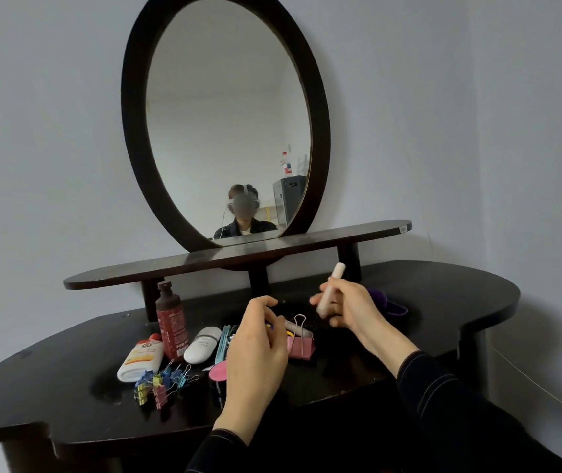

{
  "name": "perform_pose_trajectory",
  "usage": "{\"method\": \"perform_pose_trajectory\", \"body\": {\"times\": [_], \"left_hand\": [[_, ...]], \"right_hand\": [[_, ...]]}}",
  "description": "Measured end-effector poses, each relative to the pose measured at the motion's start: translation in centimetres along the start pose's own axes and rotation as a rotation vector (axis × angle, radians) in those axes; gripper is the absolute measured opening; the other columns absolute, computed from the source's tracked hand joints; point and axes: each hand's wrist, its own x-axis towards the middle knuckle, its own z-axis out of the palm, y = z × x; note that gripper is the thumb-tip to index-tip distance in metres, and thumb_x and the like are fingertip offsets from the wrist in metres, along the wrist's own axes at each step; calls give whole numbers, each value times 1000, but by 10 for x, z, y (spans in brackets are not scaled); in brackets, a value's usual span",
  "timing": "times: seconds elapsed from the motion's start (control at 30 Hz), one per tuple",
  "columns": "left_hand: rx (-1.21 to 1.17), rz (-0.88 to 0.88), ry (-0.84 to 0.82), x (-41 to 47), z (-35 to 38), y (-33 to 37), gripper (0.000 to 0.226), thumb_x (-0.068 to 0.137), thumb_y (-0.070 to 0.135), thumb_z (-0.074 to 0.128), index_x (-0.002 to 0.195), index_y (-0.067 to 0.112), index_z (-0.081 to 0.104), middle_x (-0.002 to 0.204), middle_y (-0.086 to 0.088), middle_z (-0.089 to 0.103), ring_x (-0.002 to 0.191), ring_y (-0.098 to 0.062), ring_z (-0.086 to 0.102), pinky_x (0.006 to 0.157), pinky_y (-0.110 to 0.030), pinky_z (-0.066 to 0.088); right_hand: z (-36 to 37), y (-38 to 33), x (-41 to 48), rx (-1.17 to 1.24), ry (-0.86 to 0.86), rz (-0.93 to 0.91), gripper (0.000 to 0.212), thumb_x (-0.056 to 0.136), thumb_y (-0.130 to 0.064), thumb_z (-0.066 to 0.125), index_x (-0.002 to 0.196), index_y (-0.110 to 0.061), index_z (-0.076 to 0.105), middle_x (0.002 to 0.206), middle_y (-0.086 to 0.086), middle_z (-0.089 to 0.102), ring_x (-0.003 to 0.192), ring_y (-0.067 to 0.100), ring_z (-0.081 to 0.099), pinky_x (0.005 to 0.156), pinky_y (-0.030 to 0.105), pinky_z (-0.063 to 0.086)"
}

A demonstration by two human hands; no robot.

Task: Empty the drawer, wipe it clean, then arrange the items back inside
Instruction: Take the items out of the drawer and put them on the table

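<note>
Two hands are up over a dark dressing table (68, 404). The right hand (348, 308) is above the back middle of the table top. Its fingers are wrapped round a pale pink stick (331, 285), which tilts up and away.

The left hand (255, 353) is near the middle of the table top, over the heap of things. Its fingers are curled, with the thumb close to the first finger. I cannot tell if they pinch anything.

All the things lie out on the table top. A big pink clip (301, 348) sits in the middle, just beside the left hand. To the left stand a dark red bottle (172, 324) and, touching it, a white and orange tube (141, 358) lying down. A white oval case (202, 344) lies on the other side of the bottle. A pile of small coloured clips (163, 380) sits nearer the front edge. A purple fuzzy thing (389, 303) lies behind the right hand, toward the back right.

At the back edge stands a long shelf (170, 266) with an oval mirror (225, 114) above it.
</note>
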Motion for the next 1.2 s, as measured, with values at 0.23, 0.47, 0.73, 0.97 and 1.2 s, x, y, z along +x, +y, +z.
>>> {"method": "perform_pose_trajectory", "body": {"times": [0.23, 0.47, 0.73, 0.97, 1.2], "left_hand": [[138, -84, -49, -2, -1, -4, 21, 89, 8, 57, 91, 29, 54, 78, 13, 57, 75, -5, 55, 58, -20, 41], [164, -89, -61, -2, -1, -5, 18, 88, 10, 58, 88, 28, 55, 80, 12, 57, 75, -4, 54, 59, -19, 41], [179, -115, -87, -2, -2, -5, 16, 89, 10, 57, 88, 27, 56, 82, 12, 57, 71, -4, 54, 57, -18, 40], [128, -121, -131, -3, -3, -7, 18, 90, 8, 55, 91, 26, 58, 85, 12, 56, 73, -3, 54, 59, -14, 40], [-148, -205, -116, -15, -18, 3, 18, 90, 0, 55, 94, 16, 61, 88, -3, 63, 72, -13, 58, 70, -40, 54]], "right_hand": [[-3, 23, 16, -1016, 132, -106, 22, 98, -42, 54, 92, -25, 67, 79, -6, 68, 69, 12, 63, 64, 33, 48], [0, 22, 14, -1135, 6, -121, 15, 94, -38, 56, 91, -40, 71, 90, -18, 70, 87, 4, 65, 83, 35, 57], [-3, 24, 13, -1027, 79, -146, 18, 94, -28, 55, 91, -34, 71, 90, -14, 70, 87, 7, 66, 87, 42, 57], [-6, 25, 6, -1023, 77, -167, 15, 96, -30, 56, 91, -40, 65, 91, -19, 66, 89, 4, 64, 87, 38, 56], [-10, 23, -25, -853, 154, -206, 18, 92, -18, 64, 108, -24, 67, 97, -9, 66, 92, 10, 64, 85, 36, 56]]}}
